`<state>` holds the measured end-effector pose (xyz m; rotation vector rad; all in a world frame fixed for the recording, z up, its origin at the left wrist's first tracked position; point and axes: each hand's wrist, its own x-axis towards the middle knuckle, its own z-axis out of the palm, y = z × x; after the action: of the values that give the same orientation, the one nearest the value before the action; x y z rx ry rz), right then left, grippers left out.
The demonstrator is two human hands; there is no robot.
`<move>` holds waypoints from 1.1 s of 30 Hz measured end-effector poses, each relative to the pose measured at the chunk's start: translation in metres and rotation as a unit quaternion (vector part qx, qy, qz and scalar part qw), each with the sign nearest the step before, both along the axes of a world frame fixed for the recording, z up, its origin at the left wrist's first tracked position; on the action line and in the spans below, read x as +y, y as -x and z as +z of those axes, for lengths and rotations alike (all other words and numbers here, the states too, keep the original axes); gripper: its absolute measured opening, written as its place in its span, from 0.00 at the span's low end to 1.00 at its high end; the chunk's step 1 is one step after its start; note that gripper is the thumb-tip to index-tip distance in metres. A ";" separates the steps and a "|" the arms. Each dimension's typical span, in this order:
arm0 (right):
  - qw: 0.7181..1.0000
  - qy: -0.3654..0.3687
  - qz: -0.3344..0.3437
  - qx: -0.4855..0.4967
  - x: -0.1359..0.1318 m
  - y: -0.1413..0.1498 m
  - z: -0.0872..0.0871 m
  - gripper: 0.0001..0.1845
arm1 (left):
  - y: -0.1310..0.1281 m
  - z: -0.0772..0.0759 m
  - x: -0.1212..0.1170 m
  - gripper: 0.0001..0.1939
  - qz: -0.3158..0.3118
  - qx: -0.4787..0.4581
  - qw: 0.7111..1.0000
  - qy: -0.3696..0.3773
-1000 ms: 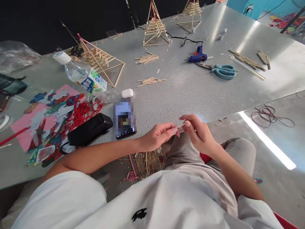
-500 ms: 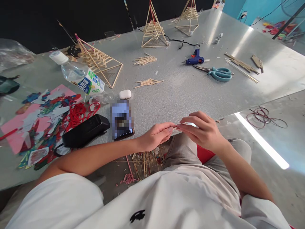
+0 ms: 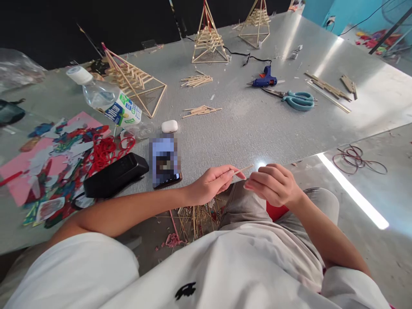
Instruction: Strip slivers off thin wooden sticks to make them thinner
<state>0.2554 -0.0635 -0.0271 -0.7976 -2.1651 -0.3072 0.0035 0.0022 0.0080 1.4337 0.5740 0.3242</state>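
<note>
My left hand [image 3: 215, 183] pinches a thin wooden stick [image 3: 243, 169] at the table's near edge; the stick points right and slightly up from the fingertips. Just to the right, my right hand [image 3: 273, 184] is apart from the stick, its fingers curled and closed. Whether anything sits inside those fingers is hidden. Farther up the table lie two small piles of similar sticks, a nearer pile [image 3: 201, 111] and a farther pile [image 3: 197, 80].
Stick pyramids stand at the back, including a middle pyramid [image 3: 210, 45] and a left pyramid [image 3: 135, 83]. A blue glue gun [image 3: 265, 78] and scissors [image 3: 298, 100] lie at right. Left are a phone [image 3: 165, 161], a black case [image 3: 116, 175], a bottle [image 3: 103, 98] and red string [image 3: 104, 150].
My right hand has come off the stick and moved slightly right and down, its fingers curling. The stick now shows sticking out of my left hand, which stays nearly in place.
</note>
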 end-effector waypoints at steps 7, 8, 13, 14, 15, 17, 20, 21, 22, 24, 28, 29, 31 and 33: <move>0.981 0.137 0.060 -0.120 -0.039 0.084 -0.059 0.12 | -0.001 -0.002 0.000 0.22 0.010 -0.010 1.000 -0.008; 0.968 0.189 0.032 -0.164 -0.042 0.096 -0.070 0.08 | 0.000 -0.002 0.000 0.22 0.010 -0.007 1.000 -0.007; 0.917 0.357 0.020 -0.177 -0.043 0.103 -0.076 0.05 | 0.001 0.002 0.002 0.21 0.005 0.004 1.000 0.003; 0.913 0.384 0.037 -0.132 -0.044 0.095 -0.067 0.09 | 0.001 0.003 0.002 0.21 0.003 0.005 1.000 0.005; 0.910 0.407 0.040 -0.075 -0.044 0.086 -0.057 0.13 | 0.001 0.004 0.003 0.20 0.001 0.006 1.000 0.006; 0.903 0.427 0.023 0.054 -0.047 0.065 -0.033 0.19 | 0.001 0.005 0.003 0.20 -0.003 0.008 1.000 0.009; 0.880 0.407 -0.040 0.240 -0.047 0.042 -0.005 0.21 | 0.001 0.006 0.005 0.21 -0.018 0.023 1.000 0.006; 0.876 0.396 -0.058 0.269 -0.044 0.039 0.000 0.21 | 0.001 0.006 0.005 0.21 -0.027 0.030 0.999 0.003; 0.876 0.385 -0.068 0.282 -0.041 0.037 0.003 0.21 | 0.001 0.006 0.005 0.21 -0.035 0.033 0.999 0.001; 0.885 0.370 -0.060 0.276 -0.033 0.037 0.005 0.21 | 0.002 0.007 0.005 0.22 -0.047 0.026 0.999 -0.002; 0.890 0.359 -0.017 0.280 -0.021 0.043 0.001 0.25 | 0.002 0.009 0.005 0.21 -0.051 0.012 0.999 -0.005; 0.889 0.363 -0.011 0.279 -0.021 0.044 0.001 0.25 | 0.002 0.010 0.006 0.21 -0.052 0.014 0.999 -0.005; 0.888 0.370 -0.003 0.272 -0.022 0.044 0.000 0.24 | 0.003 0.011 0.006 0.20 -0.053 0.019 0.998 -0.004; 0.890 0.372 0.007 0.264 -0.023 0.044 0.001 0.23 | 0.003 0.011 0.006 0.20 -0.050 0.022 0.999 0.000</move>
<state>0.2115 -0.0869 -0.0263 -1.1153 -1.7287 0.7266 0.0008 0.0080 0.0188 1.4677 0.5367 0.2143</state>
